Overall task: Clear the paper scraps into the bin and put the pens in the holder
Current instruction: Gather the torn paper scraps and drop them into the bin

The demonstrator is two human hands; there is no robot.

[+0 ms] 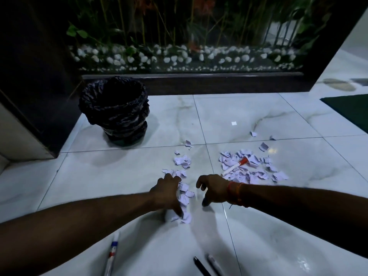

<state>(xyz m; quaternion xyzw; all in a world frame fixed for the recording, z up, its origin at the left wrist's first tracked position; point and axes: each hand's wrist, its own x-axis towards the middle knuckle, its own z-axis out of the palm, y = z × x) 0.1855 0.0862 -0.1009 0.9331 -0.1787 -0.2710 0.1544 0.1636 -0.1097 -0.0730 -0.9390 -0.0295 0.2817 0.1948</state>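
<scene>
Torn white paper scraps (251,168) lie scattered over the tiled floor in two loose heaps. My left hand (166,193) rests palm down on the left heap (185,193), fingers spread over the scraps. My right hand (213,189) hovers just right of that heap, fingers curled down, touching the floor, holding nothing. A white marker with a red cap (235,166) lies across the right heap. Near the bottom edge lie a white pen (112,253), a black pen (201,266) and a grey pen (214,264). The bin (115,108), lined with a black bag, stands at the far left.
A dark cabinet (29,86) stands left of the bin. A planter with white pebbles (179,56) runs behind a dark ledge at the back. A dark green mat (348,110) lies at the right. No pen holder is in view.
</scene>
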